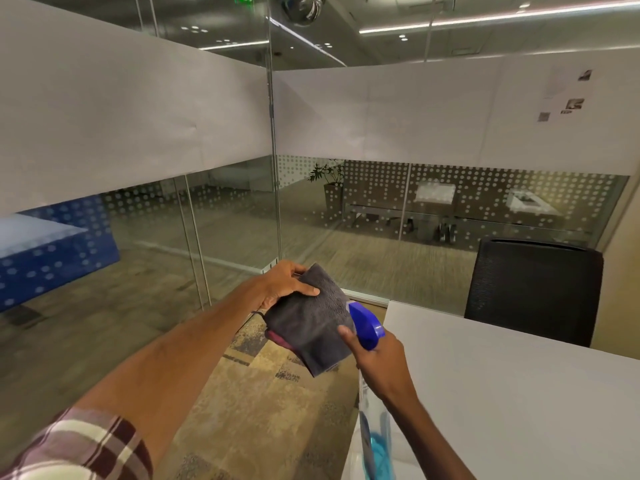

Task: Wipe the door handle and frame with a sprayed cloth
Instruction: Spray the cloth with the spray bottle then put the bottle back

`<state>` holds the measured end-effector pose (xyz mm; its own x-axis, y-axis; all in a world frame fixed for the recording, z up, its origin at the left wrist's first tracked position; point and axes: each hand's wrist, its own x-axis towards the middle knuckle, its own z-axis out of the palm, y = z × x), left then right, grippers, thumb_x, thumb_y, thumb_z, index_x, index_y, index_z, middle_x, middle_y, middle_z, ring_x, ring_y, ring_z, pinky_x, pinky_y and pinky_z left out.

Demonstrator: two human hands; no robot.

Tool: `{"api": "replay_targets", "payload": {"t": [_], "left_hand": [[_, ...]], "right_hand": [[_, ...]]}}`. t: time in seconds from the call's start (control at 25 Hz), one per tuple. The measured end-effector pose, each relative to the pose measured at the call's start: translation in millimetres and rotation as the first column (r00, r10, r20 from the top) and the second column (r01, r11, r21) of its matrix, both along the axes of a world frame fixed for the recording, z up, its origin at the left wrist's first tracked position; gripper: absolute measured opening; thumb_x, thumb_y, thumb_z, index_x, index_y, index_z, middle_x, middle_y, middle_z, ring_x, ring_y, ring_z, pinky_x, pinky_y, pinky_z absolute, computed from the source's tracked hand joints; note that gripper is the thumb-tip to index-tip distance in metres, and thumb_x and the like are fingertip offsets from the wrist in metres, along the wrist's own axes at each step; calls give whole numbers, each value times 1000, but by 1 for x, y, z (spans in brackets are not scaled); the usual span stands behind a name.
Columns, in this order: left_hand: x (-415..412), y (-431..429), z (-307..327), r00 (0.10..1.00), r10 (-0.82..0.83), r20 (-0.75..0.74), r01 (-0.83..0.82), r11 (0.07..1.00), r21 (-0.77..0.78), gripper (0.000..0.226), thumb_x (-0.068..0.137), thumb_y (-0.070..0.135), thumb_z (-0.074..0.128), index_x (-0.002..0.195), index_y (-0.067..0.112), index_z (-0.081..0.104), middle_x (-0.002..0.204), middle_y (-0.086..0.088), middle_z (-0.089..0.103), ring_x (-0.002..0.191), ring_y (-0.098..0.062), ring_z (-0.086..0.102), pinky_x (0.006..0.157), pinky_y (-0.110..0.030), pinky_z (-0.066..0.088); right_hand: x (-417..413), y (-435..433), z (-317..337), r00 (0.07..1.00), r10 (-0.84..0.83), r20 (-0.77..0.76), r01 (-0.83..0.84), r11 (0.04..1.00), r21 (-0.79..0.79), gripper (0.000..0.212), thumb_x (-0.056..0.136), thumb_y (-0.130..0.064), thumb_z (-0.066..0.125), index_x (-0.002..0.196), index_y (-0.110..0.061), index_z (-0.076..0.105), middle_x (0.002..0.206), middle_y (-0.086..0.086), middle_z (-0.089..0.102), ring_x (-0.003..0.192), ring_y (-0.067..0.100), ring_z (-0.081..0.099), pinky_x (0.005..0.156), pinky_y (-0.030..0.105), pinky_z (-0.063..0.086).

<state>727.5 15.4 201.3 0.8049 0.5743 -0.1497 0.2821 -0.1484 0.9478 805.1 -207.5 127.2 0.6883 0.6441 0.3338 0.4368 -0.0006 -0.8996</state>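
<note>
My left hand (284, 285) grips a folded dark grey cloth (311, 323) by its upper edge, holding it out over the carpet. My right hand (377, 358) is closed around a spray bottle (367, 325) with a blue trigger head; its nozzle points at the cloth from close by. The bottle's clear body with blue liquid (377, 445) hangs below my wrist. No door handle shows in this view; glass panels with thin metal posts (275, 188) stand ahead.
A white table (519, 393) fills the lower right, with a black mesh chair (533, 289) behind it. Frosted and dotted glass walls (138, 116) enclose the room. Patterned carpet (249, 393) lies underfoot. A potted plant (330, 181) stands beyond the glass.
</note>
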Motion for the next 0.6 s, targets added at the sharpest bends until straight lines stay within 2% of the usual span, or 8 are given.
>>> {"api": "replay_targets", "payload": {"t": [0.16,0.32,0.4,0.48,0.6], "left_hand": [[-1,-1,-2,1000,-14,-23,15,1000,10,33,73,2,80,104,12,72,107,-15,73,101,-31,70,83,-45,59],[-1,0,-2,1000,-16,-18,16,1000,1,35,73,2,80,105,12,71,108,-14,72,103,-31,68,90,-48,57],[-2,2,0,1000,-7,-11,7,1000,-1,33,73,2,81,102,14,72,106,-13,73,103,-30,68,91,-47,57],[-2,4,2,1000,6,5,-6,1000,-9,31,73,1,81,100,14,73,104,-12,73,102,-31,69,91,-48,57],[-3,5,5,1000,8,29,-8,1000,-27,29,73,-1,80,96,15,74,99,-10,74,98,-29,70,83,-43,59]], "right_hand": [[-3,11,8,999,-25,38,26,999,-48,40,74,-59,63,80,-20,56,63,-8,54,58,7,54,50,10,40],[-8,11,3,998,-45,50,46,999,-28,55,68,-66,56,91,-16,57,71,-6,57,64,8,56,56,10,38],[-10,6,-4,999,-38,34,38,999,-6,53,67,-66,57,95,-20,57,79,-4,60,70,9,59,60,10,40],[-15,0,-14,1000,-25,14,25,999,21,42,66,-66,59,88,-31,52,79,-5,60,72,14,60,63,14,45],[-27,-4,-27,1000,-8,-6,8,1000,30,35,65,-62,63,82,-34,50,78,-10,58,72,16,60,63,14,47]]}}
